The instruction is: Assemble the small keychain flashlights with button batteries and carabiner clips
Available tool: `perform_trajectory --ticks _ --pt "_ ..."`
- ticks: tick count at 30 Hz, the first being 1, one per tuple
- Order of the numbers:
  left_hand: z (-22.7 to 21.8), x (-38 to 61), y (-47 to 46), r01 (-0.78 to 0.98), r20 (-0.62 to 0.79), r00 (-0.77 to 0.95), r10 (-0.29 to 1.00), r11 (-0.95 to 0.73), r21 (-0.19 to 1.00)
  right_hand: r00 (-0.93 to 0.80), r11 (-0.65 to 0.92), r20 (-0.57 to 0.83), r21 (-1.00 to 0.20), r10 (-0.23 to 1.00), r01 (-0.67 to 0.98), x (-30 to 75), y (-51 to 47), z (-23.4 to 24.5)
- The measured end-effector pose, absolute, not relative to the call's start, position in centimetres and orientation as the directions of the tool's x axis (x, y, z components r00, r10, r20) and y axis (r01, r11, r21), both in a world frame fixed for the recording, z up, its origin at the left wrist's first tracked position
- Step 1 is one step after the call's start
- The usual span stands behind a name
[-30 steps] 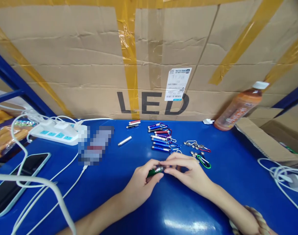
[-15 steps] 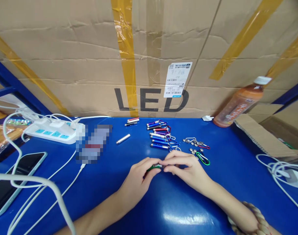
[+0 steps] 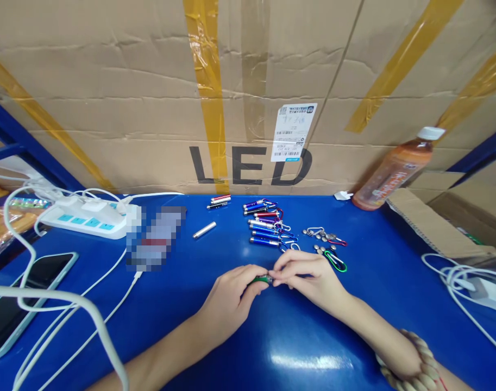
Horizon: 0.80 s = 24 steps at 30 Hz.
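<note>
Holding a green tube, on the near side of the row of small torches, in closed grip of the left hand; pinching the tube's end with the right hand, details there too hidden to tell; seemingly working this end, calling next for steady alignment.

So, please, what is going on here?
A person's left hand holds a small green tube; the right hand is at one end of it, but its exact grip is hidden. Beyond the hands, coloured tubes with clips lie close together on the blue table, with round metal pieces to their right and a silver tube to their left.
</note>
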<state>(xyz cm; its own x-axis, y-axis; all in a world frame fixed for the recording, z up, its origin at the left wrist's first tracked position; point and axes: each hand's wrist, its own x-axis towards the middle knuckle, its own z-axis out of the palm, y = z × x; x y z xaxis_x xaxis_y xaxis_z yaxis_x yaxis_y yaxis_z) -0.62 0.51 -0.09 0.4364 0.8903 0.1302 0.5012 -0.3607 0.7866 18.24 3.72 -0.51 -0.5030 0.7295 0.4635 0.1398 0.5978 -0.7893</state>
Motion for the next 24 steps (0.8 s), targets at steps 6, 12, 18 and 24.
perform_trajectory --ticks 6,12,18,24 --pt "-0.18 -0.53 0.50 0.487 0.138 0.451 0.882 -0.373 0.789 -0.518 0.647 0.490 -0.742 0.701 0.174 18.20 3.53 -0.67" --pt "-0.16 -0.61 0.59 0.464 0.167 0.435 0.885 -0.380 0.800 -0.520 0.687 0.522 -0.702 0.676 0.189 18.11 3.10 -0.83" --pt "0.00 -0.76 0.54 0.441 0.132 0.413 0.901 -0.325 0.836 -0.464 0.691 0.548 -0.688 0.696 0.224 17.66 2.92 -0.35" --pt "-0.22 -0.60 0.84 0.451 0.080 0.365 0.928 -0.251 0.857 -0.474 0.745 0.600 -0.632 0.645 0.213 17.81 3.06 -0.06"
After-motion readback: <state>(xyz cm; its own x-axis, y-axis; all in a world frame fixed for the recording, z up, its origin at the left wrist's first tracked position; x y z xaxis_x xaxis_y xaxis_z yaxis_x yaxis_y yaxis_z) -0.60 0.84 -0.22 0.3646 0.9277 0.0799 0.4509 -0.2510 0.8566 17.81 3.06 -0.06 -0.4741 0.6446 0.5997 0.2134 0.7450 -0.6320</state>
